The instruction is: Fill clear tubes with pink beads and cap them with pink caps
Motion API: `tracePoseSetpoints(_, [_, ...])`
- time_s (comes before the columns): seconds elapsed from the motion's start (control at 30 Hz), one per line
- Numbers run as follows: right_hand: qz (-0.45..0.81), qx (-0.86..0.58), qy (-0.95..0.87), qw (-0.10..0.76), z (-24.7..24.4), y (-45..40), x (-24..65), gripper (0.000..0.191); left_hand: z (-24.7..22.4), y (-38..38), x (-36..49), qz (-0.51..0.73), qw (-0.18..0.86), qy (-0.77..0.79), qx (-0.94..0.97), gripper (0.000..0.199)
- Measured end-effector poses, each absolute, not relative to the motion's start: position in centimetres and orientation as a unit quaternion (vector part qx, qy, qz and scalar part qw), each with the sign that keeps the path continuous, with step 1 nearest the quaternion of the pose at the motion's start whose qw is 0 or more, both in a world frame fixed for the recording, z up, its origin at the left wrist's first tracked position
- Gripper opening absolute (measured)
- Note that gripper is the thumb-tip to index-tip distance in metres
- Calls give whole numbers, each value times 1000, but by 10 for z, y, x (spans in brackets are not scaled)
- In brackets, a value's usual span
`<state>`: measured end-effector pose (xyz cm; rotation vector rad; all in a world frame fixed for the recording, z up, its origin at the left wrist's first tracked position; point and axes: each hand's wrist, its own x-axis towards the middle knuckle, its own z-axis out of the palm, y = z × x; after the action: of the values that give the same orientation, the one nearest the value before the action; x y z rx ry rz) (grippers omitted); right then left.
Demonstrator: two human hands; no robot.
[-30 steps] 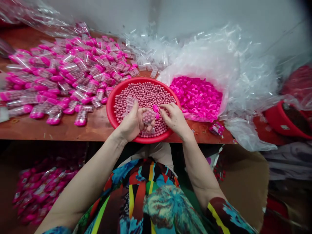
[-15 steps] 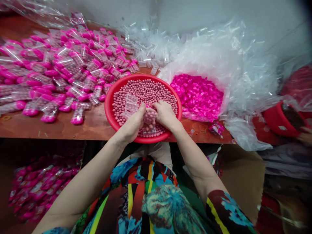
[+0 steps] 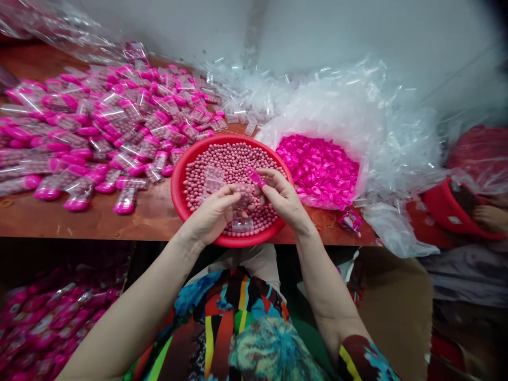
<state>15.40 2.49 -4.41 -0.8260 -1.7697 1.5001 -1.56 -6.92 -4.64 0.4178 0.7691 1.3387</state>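
Note:
A red bowl (image 3: pixel 178 193) full of small pink balls (image 3: pixel 234 159) stands at the table's front edge. Over it, my left hand (image 3: pixel 212 211) grips a small clear plastic container (image 3: pixel 244 193) with pink balls inside, partly hidden by the fingers. My right hand (image 3: pixel 282 198) pinches a bright pink plastic cap (image 3: pixel 255 177) just above and to the right of that container, apart from its end. Two more clear containers lie on the balls: one (image 3: pixel 214 178) left of my hands, another (image 3: pixel 242 225) near the bowl's front rim.
Left on the table is a heap of filled containers with pink caps (image 3: pixel 119 116). A plastic bag of loose pink caps (image 3: pixel 317 169) sits right of the bowl, clear containers (image 3: pixel 250 108) behind. At far right, another person's hand (image 3: pixel 490 217) is at a red tub (image 3: pixel 440 209).
My right hand has drawn back a little from the container, and the pink cap now shows in its fingers. My left hand still holds the container. The view has tilted slightly up.

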Motion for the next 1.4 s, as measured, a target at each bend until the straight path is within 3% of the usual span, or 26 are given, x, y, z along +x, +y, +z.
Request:
tracePoseSetpoints(0.13, [544,-314,-701,338,-44,20,152,28,-48,-69,-14,610,686,347,193,26])
tracePoseSetpoints(0.33, [382,-317,-760,420,-43,11,148,19,-52,-68,-15,618,686,336,188,30])
tracePoseSetpoints(0.47, [312,-309,-797,414,-38,5,148,15,-57,-68,-14,625,679,331,196,33])
tracePoseSetpoints(0.93, [393,-310,-768,399,-44,2,147,20,-52,-70,-13,615,682,343,198,33])
tracePoseSetpoints(1.23, [369,-295,-802,365,-41,3,155,20,-57,-71,-8,630,630,384,242,29])
tracePoseSetpoints(1.4, [387,-316,-768,401,-43,3,151,15,-60,-71,-8,629,619,392,261,25])
